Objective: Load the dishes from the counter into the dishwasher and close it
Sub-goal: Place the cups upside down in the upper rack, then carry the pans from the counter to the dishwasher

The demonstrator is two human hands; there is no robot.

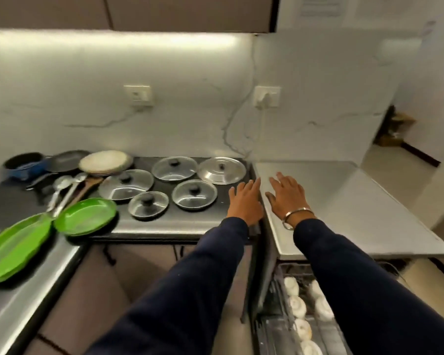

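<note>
Both my hands reach forward, empty, with fingers spread. My left hand (245, 201) hovers over the right end of the dark counter (190, 221), close to the nearest glass lid (194, 194). My right hand (286, 192) is over the dishwasher's steel top (344, 201). Several pot lids lie on the counter, among them a steel lid (222, 170). Two green plates (86, 216) sit at the front left, beside spoons (62, 190) and a stack of white plates (105, 162). Below my right arm the dishwasher rack (287, 316) is pulled out, with white cups (297, 306) in it.
A dark pan (64, 161) and a blue pot (23, 165) stand at the back left. A plug and cable (263, 103) hang on the marble wall. A steel side counter (16, 303) runs along the left. Tiled floor opens at the far right.
</note>
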